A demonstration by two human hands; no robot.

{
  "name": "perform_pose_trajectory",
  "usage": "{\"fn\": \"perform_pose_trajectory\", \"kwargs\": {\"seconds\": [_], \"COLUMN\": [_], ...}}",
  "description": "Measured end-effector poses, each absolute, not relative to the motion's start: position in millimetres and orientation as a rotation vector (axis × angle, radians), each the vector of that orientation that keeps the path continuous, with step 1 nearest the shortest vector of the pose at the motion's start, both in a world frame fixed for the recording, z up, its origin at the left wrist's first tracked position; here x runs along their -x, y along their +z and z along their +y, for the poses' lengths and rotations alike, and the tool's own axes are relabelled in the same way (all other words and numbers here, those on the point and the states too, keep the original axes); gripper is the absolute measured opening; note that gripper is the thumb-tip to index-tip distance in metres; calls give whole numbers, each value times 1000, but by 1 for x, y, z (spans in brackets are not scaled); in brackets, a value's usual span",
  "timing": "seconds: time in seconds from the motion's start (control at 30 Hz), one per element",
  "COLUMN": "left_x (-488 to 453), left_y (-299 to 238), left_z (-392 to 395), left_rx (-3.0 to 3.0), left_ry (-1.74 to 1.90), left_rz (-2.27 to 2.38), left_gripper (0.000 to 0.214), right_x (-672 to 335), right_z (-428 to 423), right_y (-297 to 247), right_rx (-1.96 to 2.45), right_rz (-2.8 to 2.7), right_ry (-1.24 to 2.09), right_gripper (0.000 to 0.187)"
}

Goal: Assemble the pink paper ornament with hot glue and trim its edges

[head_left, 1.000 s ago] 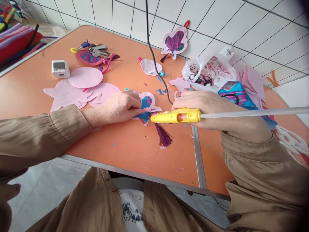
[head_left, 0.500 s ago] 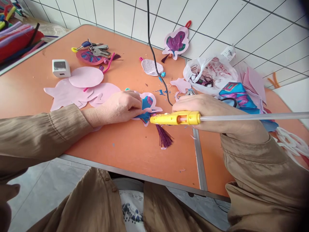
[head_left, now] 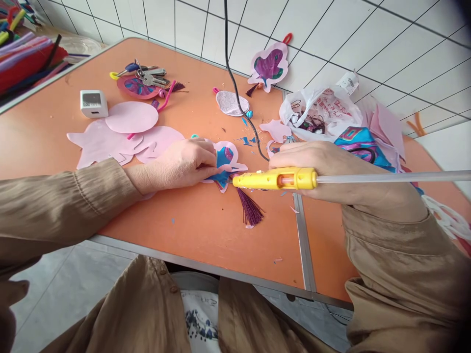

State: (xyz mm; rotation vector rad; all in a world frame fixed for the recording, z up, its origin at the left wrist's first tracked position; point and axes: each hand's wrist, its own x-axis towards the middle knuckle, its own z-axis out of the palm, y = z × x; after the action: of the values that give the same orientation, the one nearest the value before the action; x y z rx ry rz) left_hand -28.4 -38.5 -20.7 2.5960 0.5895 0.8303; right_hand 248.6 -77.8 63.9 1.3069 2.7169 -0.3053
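Observation:
My right hand (head_left: 312, 159) is wrapped round a yellow hot glue gun (head_left: 265, 180), with a long translucent glue stick (head_left: 390, 177) jutting out of its back end to the right. The gun's nozzle tip is over the lower part of a pink foam cutout with a blue fabric shape (head_left: 223, 159) on it. My left hand (head_left: 187, 162) pinches the left side of this cutout and hides part of it. A dark purple tassel (head_left: 251, 208) extends from the cutout's lower edge onto the table.
Pink foam pieces (head_left: 99, 142), a white charger (head_left: 93, 104) and keys (head_left: 154, 76) lie to the left. A white plastic bag (head_left: 331, 115) and blue patterned fabric (head_left: 358, 142) are at the right. A black cord (head_left: 235, 88) hangs across the orange table (head_left: 184, 215); a finished-looking purple ornament (head_left: 268, 66) leans against the tiles.
The glue gun and my right hand have shifted slightly to the right, the nozzle sliding along the cutout. My left hand stays in place.

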Motion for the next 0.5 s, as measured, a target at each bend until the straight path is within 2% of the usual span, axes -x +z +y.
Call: {"fn": "perform_pose_trajectory", "kwargs": {"seconds": [0.5], "left_x": [27], "left_y": [-25], "left_z": [-38], "left_rx": [-2613], "left_ry": [830], "left_rz": [635], "left_gripper": [40], "right_x": [-254], "right_z": [-77], "right_y": [56], "right_rx": [-1158], "right_rz": [2785], "right_ry": [-402], "right_gripper": [25]}}
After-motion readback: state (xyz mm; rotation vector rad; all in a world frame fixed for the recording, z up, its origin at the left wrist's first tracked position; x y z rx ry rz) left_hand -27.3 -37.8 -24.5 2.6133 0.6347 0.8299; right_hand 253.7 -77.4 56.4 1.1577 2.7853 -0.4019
